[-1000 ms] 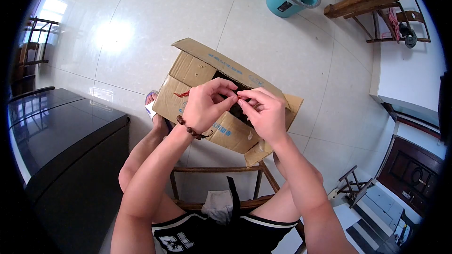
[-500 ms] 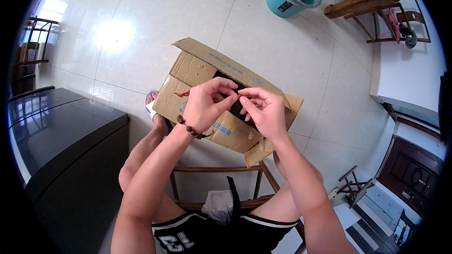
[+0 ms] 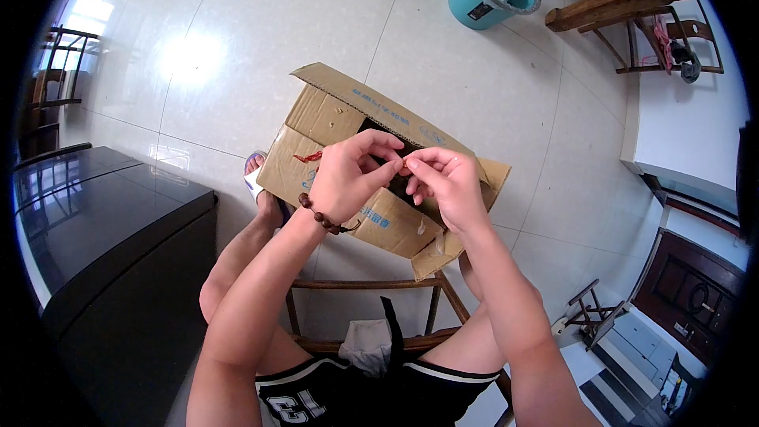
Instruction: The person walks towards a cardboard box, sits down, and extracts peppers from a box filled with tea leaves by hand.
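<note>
Both my hands meet above an opened cardboard box (image 3: pixel 324 122), fingertips almost touching. Between them is a tiny red thing (image 3: pixel 405 164), too small for its kind to be told. My right hand (image 3: pixel 451 190) pinches it with thumb and index finger. My left hand (image 3: pixel 348 174), a bead bracelet (image 3: pixel 316 213) on its wrist, is curled with its thumb tip against the same spot; its other fingertips are partly hidden. Thin red scraps (image 3: pixel 309 156) lie on the box flap, left of my left hand. The box's dark inside shows behind my fingers.
The box stands before my knees, in front of a wooden stool frame (image 3: pixel 364 285). A teal bin (image 3: pixel 473 12) with rubbish is at the top. A glossy black cabinet (image 3: pixel 118 213) stands at left, wooden furniture (image 3: pixel 617 4) at upper right.
My right hand has shifted very slightly to the right, and my left hand a touch with it. Less of the red thing shows between the fingertips. The box stays put.
</note>
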